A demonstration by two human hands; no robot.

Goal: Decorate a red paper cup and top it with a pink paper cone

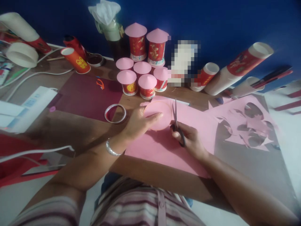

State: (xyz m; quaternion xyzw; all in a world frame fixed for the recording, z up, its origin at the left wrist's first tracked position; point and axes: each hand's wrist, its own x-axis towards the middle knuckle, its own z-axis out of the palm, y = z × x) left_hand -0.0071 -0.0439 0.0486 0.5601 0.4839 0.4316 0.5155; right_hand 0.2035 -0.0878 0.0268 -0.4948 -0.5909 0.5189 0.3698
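Note:
My left hand pinches a round pink paper disc, thumb on top and fingers beneath. A thin orange line runs along part of the disc's edge. In my right hand are black-handled scissors, blades pointing up and away beside the disc's right edge; whether they touch the paper I cannot tell. Below both hands lies a large pink paper sheet. A white ring sits left of my left hand.
Several red paper cups with pink cone tops stand at the back. Pink scraps with round holes lie right. Stacked paper cups lean behind them. A maroon sheet, an orange cup and a white box are left.

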